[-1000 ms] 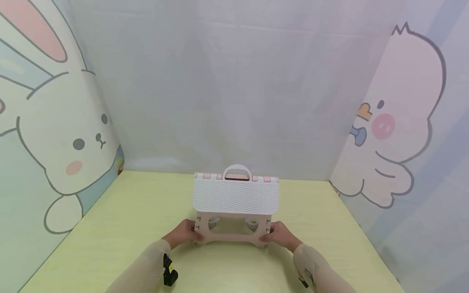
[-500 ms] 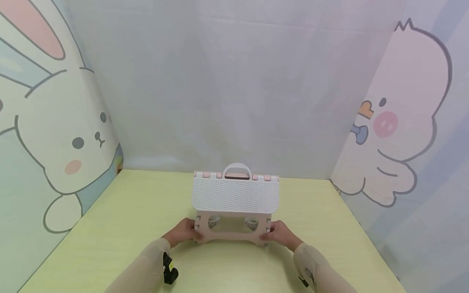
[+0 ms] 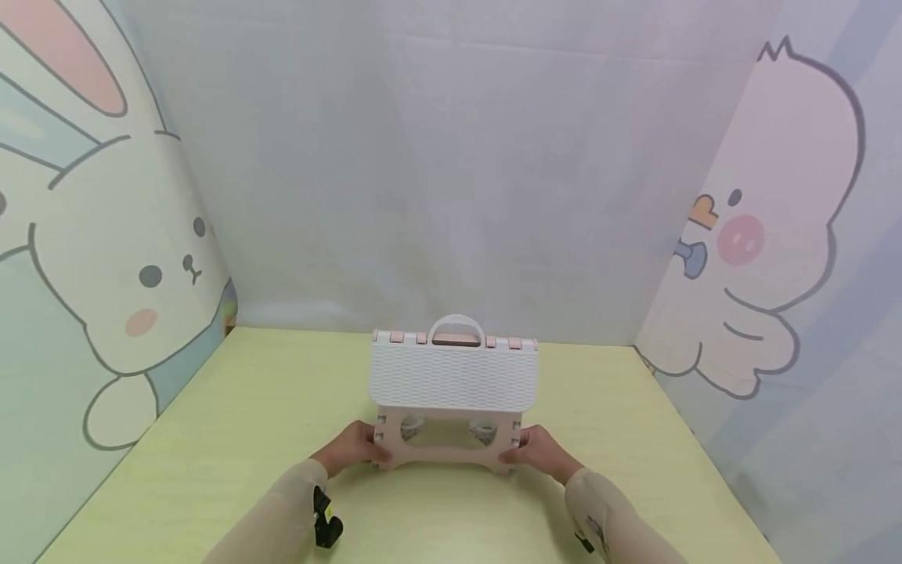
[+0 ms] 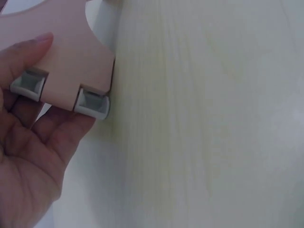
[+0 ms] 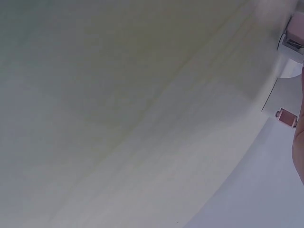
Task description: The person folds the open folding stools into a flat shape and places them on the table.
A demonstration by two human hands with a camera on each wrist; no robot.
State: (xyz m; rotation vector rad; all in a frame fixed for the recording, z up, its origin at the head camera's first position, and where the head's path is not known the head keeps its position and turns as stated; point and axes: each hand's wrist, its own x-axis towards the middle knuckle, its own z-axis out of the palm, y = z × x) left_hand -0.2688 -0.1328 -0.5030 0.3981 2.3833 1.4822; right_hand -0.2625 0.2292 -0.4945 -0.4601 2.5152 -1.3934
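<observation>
A folding step stool (image 3: 453, 377) in white and pale pink stands at the middle of the table, its textured white panel slanting toward me and a white carry handle at its top edge. My left hand (image 3: 352, 448) grips the lower left side of the pink leg panel. In the left wrist view, the thumb lies over the pink leg (image 4: 71, 61) and the fingers go behind it, by the grey-white hinge pieces. My right hand (image 3: 546, 454) holds the lower right side. Only an edge of that hand (image 5: 299, 147) shows in the right wrist view, so its fingers are mostly hidden there.
The pale yellow table (image 3: 282, 376) reaches back to a grey-white curtain (image 3: 451, 172). Side curtains printed with a rabbit (image 3: 134, 251) and a chick-like figure (image 3: 782, 211) border it. A black wrist device (image 3: 326, 523) sits on the left sleeve.
</observation>
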